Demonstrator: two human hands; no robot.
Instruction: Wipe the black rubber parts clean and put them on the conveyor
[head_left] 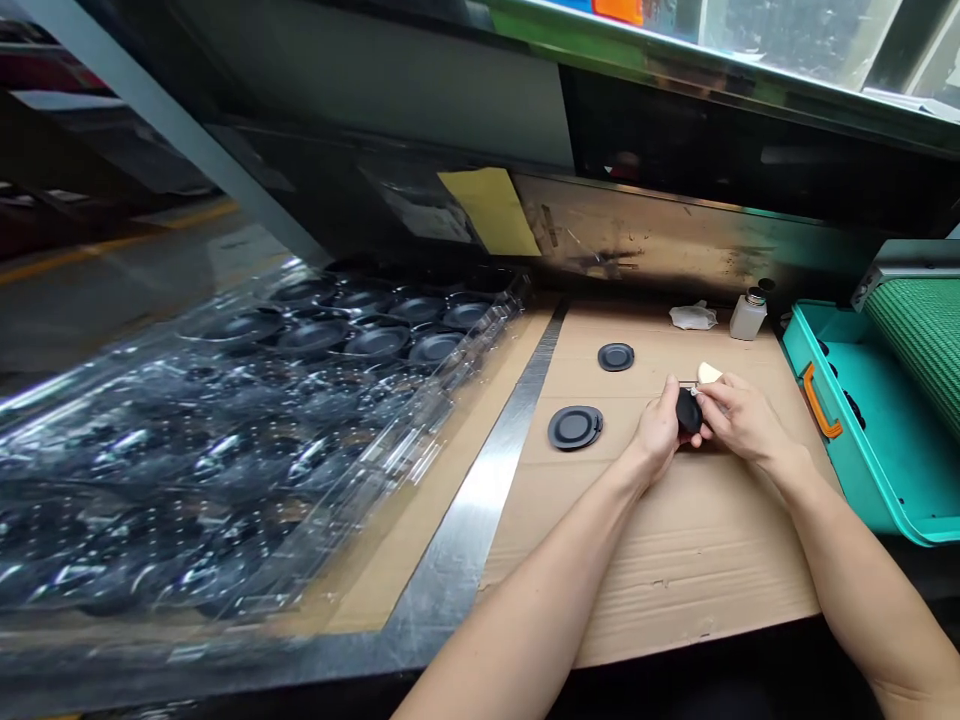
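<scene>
My left hand (pixel 657 432) is closed around the edge of a small black round part (pixel 688 411), holding it up over the cardboard. Against the top of this part, the fingers of my right hand (pixel 744 416) are pinched together. A small cream-coloured piece (pixel 708 373) sticks out above the right fingers, and a thin dark line runs from it towards the left thumb; its kind is not clear. To the left on the cardboard lie two flat black round parts, a nearer one (pixel 575 428) and a farther one (pixel 616 357).
Clear plastic trays (pixel 420 440) holding several black round parts cover the left side. A teal bin (pixel 892 490) with an orange handle (pixel 822 402) stands at right, beside a green conveyor belt (pixel 926 340). Behind my hands are a white bottle (pixel 748 314) and a crumpled white wipe (pixel 693 317).
</scene>
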